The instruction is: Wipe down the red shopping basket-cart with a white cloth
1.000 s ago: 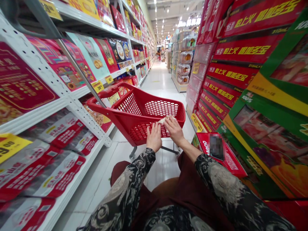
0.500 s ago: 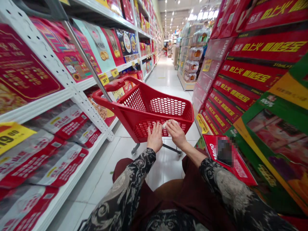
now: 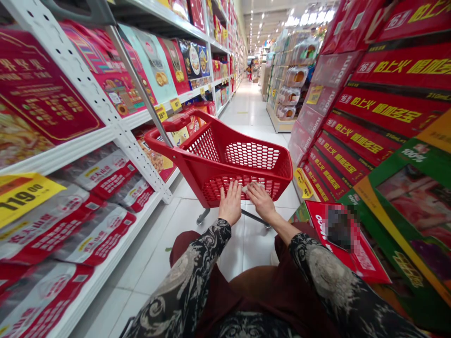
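Observation:
A red shopping cart basket (image 3: 246, 164) with honeycomb holes stands in front of me, and no goods show in it. My left hand (image 3: 230, 204) lies against its near side wall, fingers spread and holding nothing. To the right of it, my right hand (image 3: 260, 202) presses a crumpled whitish cloth (image 3: 249, 188) against the same wall. The cloth is mostly covered by the fingers. A metal bar (image 3: 139, 87) rises from the cart's left end to a grey handle (image 3: 88, 11).
White shelves (image 3: 116, 131) with packaged goods line the left. Stacked red drink cartons (image 3: 380, 110) and a green box (image 3: 405, 188) stand at the right, near a red box (image 3: 369, 263) with a blurred dark item. A person (image 3: 250, 70) is far down the aisle.
The view has shifted, so the cart and shelves appear slightly farther right. Both hands remain at the cart's side wall, the right one still on the cloth.

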`<state>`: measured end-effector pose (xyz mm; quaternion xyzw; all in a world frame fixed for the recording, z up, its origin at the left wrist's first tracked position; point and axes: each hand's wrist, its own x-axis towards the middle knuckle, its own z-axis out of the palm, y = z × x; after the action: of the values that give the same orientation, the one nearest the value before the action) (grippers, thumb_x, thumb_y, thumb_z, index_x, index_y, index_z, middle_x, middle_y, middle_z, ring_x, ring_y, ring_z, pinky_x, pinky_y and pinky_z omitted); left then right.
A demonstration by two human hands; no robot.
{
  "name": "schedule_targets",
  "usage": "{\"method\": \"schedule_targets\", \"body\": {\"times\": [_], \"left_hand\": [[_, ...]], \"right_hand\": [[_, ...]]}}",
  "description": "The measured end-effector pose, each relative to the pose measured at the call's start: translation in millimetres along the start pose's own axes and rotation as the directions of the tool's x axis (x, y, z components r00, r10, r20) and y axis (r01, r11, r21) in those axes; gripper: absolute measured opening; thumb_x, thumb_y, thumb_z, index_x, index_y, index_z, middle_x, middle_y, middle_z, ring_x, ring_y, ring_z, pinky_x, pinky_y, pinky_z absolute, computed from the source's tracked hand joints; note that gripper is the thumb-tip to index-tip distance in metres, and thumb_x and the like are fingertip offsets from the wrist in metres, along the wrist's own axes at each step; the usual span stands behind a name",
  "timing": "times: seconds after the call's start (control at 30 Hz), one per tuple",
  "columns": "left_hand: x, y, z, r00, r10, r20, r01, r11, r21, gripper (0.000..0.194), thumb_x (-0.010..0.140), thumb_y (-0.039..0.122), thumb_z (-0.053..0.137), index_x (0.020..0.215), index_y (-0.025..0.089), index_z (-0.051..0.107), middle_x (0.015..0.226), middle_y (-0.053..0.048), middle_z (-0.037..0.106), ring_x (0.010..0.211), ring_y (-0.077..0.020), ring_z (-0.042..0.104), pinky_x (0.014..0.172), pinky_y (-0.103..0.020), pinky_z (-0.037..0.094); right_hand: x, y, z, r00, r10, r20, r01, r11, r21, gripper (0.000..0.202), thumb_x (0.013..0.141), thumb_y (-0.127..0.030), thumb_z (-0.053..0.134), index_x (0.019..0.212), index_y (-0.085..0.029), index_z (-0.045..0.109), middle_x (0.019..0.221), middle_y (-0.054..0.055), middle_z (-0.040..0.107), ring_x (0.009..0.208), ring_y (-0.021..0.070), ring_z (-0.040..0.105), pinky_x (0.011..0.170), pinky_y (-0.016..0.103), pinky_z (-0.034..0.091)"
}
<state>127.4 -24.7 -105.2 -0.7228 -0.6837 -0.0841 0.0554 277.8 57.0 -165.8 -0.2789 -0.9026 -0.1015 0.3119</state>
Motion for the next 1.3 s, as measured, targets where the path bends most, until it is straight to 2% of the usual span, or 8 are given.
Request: {"method": "schedule_targets", "body": {"times": [0.2,0.33,0.57,0.7,0.87,1.0,1.13,1.3], "left_hand": [[10.7,-5.3,-0.8,0.998,-0.030,-0.050,0.030,1.000,0.005,0.067,0.078,0.012,0.034,0.144,0.007,0.022,0.154,-0.012,0.016,0.142,-0.0244,0.012,0.113,-0.055,0.012],[18.5,-4.9,-7.7,0.996,-0.060,-0.072,0.061,0.998,0.016,0.069,0.077,0.011,0.036,0.144,0.008,0.022,0.154,-0.013,0.017,0.142,-0.0250,0.012,0.113,-0.054,0.011],[8.3,-6.1,-4.9,0.998,-0.065,-0.021,0.066,0.997,0.040,0.067,0.078,0.013,0.035,0.143,0.006,0.023,0.153,-0.013,0.017,0.142,-0.0249,0.014,0.113,-0.055,0.014],[3.2,-14.5,-0.1,0.997,-0.074,-0.013,0.074,0.997,0.034,0.065,0.079,0.013,0.034,0.143,0.006,0.024,0.153,-0.012,0.017,0.142,-0.0247,0.015,0.112,-0.055,0.016],[7.7,-34.4,-4.2,0.985,-0.148,-0.092,0.152,0.988,0.041,0.064,0.080,0.014,0.034,0.143,0.005,0.025,0.153,-0.014,0.019,0.141,-0.0257,0.017,0.112,-0.055,0.015],[13.5,-49.0,-12.1,0.969,-0.186,-0.161,0.196,0.979,0.050,0.064,0.081,0.016,0.034,0.143,0.004,0.025,0.153,-0.014,0.019,0.142,-0.0257,0.016,0.112,-0.055,0.015],[10.4,-54.7,-12.3,0.970,-0.194,-0.147,0.203,0.978,0.050,0.067,0.078,0.015,0.037,0.142,0.004,0.025,0.153,-0.014,0.019,0.142,-0.0261,0.017,0.112,-0.055,0.016],[-1.0,-60.9,2.5,0.974,-0.193,-0.120,0.196,0.980,0.018,0.072,0.073,0.013,0.040,0.142,0.005,0.025,0.153,-0.014,0.019,0.141,-0.0259,0.017,0.112,-0.055,0.016]], "right_hand": [[33.5,-1.2,-24.1,0.985,0.038,-0.167,-0.033,0.999,0.034,0.038,0.093,-0.011,0.036,0.125,-0.018,0.056,0.134,0.010,0.053,0.137,0.0209,0.030,0.110,0.046,0.032],[57.6,-1.4,-30.4,0.982,0.029,-0.184,-0.026,0.999,0.020,0.038,0.094,-0.013,0.036,0.127,-0.018,0.054,0.136,0.009,0.051,0.138,0.0207,0.028,0.111,0.047,0.030],[26.5,-4.8,2.0,0.998,-0.025,-0.051,0.025,1.000,-0.011,0.035,0.092,-0.010,0.040,0.121,-0.014,0.058,0.131,0.013,0.055,0.134,0.0245,0.036,0.105,0.047,0.038],[22.9,-12.0,1.4,0.999,-0.017,-0.027,0.017,1.000,0.011,0.035,0.091,-0.010,0.041,0.120,-0.014,0.059,0.130,0.013,0.056,0.133,0.0240,0.037,0.105,0.047,0.038],[66.6,-25.1,-18.1,0.981,-0.031,-0.190,0.033,0.999,0.005,0.038,0.094,-0.012,0.035,0.125,-0.016,0.056,0.134,0.010,0.053,0.136,0.0214,0.033,0.109,0.045,0.033],[91.3,-30.4,-14.9,0.983,-0.045,-0.180,0.047,0.999,0.004,0.038,0.094,-0.013,0.035,0.127,-0.016,0.054,0.135,0.010,0.052,0.136,0.0223,0.032,0.109,0.045,0.032],[80.8,-30.7,4.2,0.993,-0.066,-0.095,0.068,0.998,0.014,0.038,0.092,-0.011,0.039,0.126,-0.016,0.054,0.135,0.011,0.052,0.135,0.0232,0.034,0.108,0.046,0.034],[55.5,-31.4,19.4,0.996,-0.092,-0.022,0.092,0.996,-0.007,0.035,0.090,-0.009,0.041,0.120,-0.014,0.060,0.130,0.012,0.056,0.130,0.0264,0.042,0.103,0.047,0.039]]}}
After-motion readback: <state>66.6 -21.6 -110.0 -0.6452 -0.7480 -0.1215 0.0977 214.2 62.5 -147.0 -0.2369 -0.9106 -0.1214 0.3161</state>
